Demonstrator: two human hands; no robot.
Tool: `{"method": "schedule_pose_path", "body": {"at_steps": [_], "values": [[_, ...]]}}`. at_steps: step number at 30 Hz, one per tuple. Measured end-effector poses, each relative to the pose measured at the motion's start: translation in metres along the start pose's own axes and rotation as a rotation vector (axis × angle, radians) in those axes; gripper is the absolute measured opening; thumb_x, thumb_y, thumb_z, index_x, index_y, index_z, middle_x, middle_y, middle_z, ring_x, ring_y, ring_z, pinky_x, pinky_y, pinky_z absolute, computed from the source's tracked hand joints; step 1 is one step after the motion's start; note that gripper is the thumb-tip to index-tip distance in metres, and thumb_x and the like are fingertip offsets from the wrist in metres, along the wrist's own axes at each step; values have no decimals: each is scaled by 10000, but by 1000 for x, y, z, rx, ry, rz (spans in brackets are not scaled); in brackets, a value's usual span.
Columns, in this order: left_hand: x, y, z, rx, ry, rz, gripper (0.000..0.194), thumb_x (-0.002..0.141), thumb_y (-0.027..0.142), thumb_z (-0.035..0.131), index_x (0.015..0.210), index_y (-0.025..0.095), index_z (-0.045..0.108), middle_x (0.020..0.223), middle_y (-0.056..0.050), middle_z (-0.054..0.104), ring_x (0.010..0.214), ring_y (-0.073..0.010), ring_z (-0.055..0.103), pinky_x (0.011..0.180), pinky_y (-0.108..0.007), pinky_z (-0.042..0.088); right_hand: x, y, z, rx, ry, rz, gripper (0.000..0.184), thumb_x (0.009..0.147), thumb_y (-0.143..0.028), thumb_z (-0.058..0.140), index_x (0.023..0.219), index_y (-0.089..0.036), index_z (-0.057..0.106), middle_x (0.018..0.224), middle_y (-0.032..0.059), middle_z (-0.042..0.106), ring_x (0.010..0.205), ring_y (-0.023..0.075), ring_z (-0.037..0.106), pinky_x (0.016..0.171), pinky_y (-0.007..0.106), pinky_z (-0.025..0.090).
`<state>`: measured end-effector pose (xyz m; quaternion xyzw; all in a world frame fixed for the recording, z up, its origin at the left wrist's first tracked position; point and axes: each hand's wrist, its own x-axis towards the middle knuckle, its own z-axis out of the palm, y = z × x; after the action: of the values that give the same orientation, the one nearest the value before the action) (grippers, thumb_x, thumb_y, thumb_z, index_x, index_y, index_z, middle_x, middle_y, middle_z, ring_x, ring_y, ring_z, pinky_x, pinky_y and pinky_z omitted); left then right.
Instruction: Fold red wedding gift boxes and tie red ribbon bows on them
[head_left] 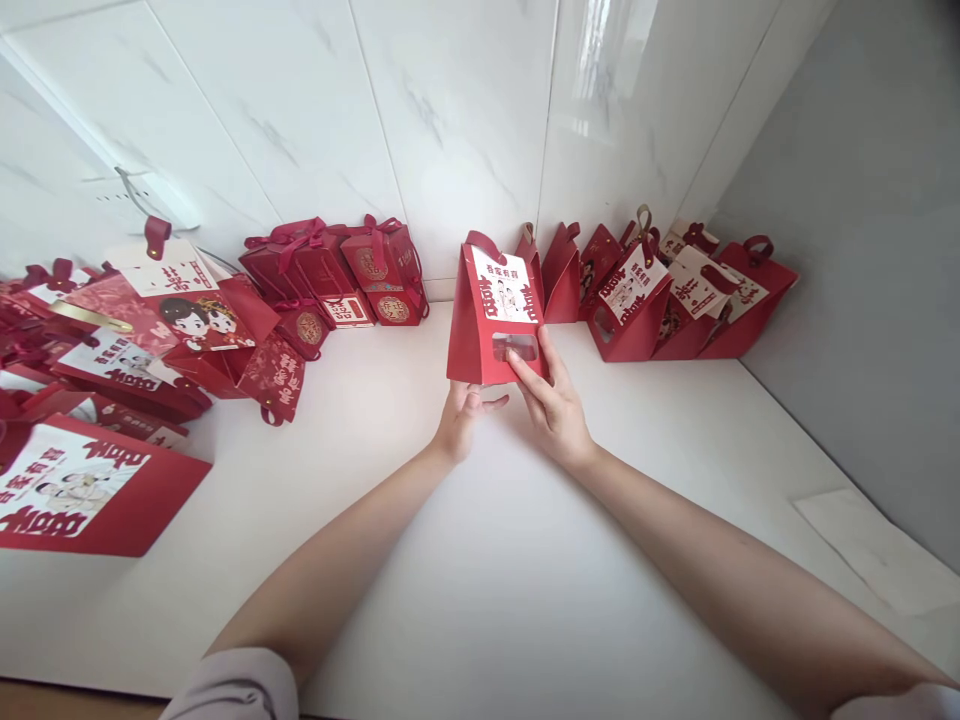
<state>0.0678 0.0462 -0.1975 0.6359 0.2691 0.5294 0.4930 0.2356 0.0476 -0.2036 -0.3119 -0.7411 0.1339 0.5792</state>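
A red paper gift box (469, 340) with a tapered top, a loop handle, a white printed label and a small clear window is held up in front of me, above the white table. From below, my left hand (457, 425) supports its base; part of that hand is hidden by the box. My right hand (559, 415) grips the lower right side, one finger lying across the window and another along the edge. Behind and to the right stand more red gift boxes (626, 340) of similar shape.
Ribbon-tied red boxes (311, 270) are stacked against the marbled wall (465, 120). Many gift boxes crowd the left, including a large one (161, 500) near the front and one with cartoon figures (199, 310). A grey panel (870, 250) borders the table (480, 600) on the right.
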Motion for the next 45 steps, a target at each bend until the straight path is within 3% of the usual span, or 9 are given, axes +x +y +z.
{"method": "schedule_pose_path", "body": {"at_steps": [6, 9, 14, 17, 21, 25, 31, 36, 45], "values": [[8, 3, -3, -168, 412, -127, 678, 796, 519, 703, 1381, 316, 425, 1426, -89, 521, 1262, -295, 551, 927, -430, 554, -5, -3, 3, 8, -143, -90, 424, 1042, -162, 375, 1352, -373, 571, 1588, -49, 151, 1431, 267, 269, 1152, 493, 362], [12, 3, -8, -218, 475, -219, 568, 801, 490, 700, 1302, 278, 538, 1322, -79, 615, 1215, -296, 589, 919, -424, 557, -5, -10, 4, 34, -141, -54, 433, 1027, -194, 435, 1427, -357, 473, 1572, 9, 201, 1397, 265, 330, 1104, 483, 426], [13, 3, -10, -279, 411, -252, 566, 856, 618, 570, 1328, 311, 514, 1360, -50, 597, 1219, -288, 589, 926, -417, 553, -4, -10, 2, 159, 43, 149, 716, 938, -399, 646, 1518, -351, 229, 1595, 69, 77, 1294, 293, 448, 968, 465, 526], [12, -2, -7, -253, 411, -244, 600, 873, 677, 492, 1301, 261, 555, 1360, -68, 597, 1273, -293, 545, 978, -405, 525, -4, -3, 2, 333, -23, 259, 747, 940, -467, 635, 1522, -317, 189, 1557, 92, 226, 1268, 288, 480, 969, 451, 523], [11, -8, -5, -221, 398, -211, 645, 869, 684, 496, 1313, 222, 565, 1387, -88, 575, 1305, -291, 515, 1064, -386, 462, -7, 4, 3, 497, -164, 378, 615, 981, -530, 552, 1460, -249, 288, 1417, 92, 469, 1280, 284, 486, 1013, 427, 499], [8, -7, -8, -175, 337, -219, 659, 901, 688, 414, 1353, 226, 546, 1383, -90, 578, 1314, -302, 507, 1084, -417, 447, -9, 6, 6, 498, -167, 423, 571, 999, -551, 506, 1433, -220, 337, 1406, 85, 490, 1329, 273, 439, 1061, 404, 465], [8, 0, -14, 126, 71, -68, 541, 921, 538, 532, 1328, 185, 579, 1373, -110, 584, 1305, -298, 513, 1116, -405, 412, -8, 11, 9, 475, -241, 469, 490, 957, -536, 585, 1309, -200, 533, 1282, 84, 594, 1213, 279, 548, 1013, 398, 496], [34, 32, -42, 299, 202, 8, 582, 921, 596, 484, 1321, 184, 579, 1323, -101, 617, 1267, -284, 545, 1092, -399, 435, -11, 20, 13, 288, -357, 468, 422, 898, -469, 621, 1186, -161, 601, 1137, 115, 637, 983, 266, 630, 825, 394, 557], [39, 133, -73, 1048, 90, -12, 567, 927, 544, 495, 1443, 311, 468, 1263, -53, 615, 1214, -282, 549, 1122, -456, 355, -6, 14, 11, 206, -439, 346, 167, 929, -285, 533, 955, -197, 672, 1078, 65, 628, 930, 212, 602, 815, 351, 486]]}}
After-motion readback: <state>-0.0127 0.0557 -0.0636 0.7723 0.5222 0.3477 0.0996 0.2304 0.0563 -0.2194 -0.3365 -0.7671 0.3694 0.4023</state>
